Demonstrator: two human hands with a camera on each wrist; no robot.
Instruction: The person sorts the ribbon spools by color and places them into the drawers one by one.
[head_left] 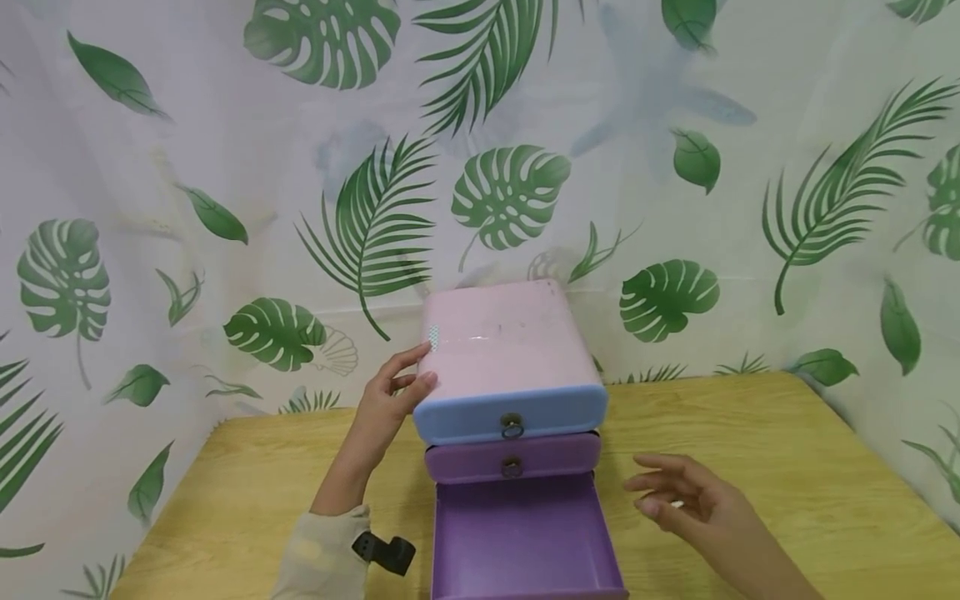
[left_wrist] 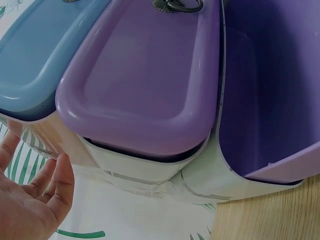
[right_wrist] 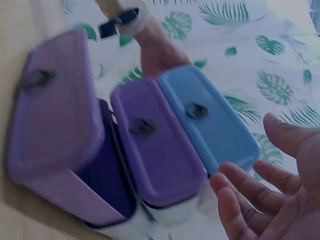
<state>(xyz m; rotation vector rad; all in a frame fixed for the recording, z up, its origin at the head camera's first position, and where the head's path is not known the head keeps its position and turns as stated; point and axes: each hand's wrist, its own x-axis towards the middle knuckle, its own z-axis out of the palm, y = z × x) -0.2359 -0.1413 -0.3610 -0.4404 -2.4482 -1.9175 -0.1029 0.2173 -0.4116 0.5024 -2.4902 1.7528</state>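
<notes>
A small three-drawer cabinet with a pink top [head_left: 510, 333] stands on the table. Its blue top drawer [head_left: 461, 422] and purple middle drawer [head_left: 468, 463] are closed, each with a ring pull. Below them the bottom purple drawer [head_left: 525, 542] is pulled out, and no contents show inside it. My left hand [head_left: 386, 404] rests on the cabinet's upper left side, fingers loosely bent against it. To the right of the cabinet, my right hand [head_left: 705, 504] hovers apart from it, fingers relaxed and holding nothing.
The wood-grain table [head_left: 750, 433] extends on both sides of the cabinet. Behind it hangs a white sheet [head_left: 585, 275] printed with green leaves. A black strap [head_left: 384, 552] is around the left wrist, over a light sleeve [head_left: 322, 550].
</notes>
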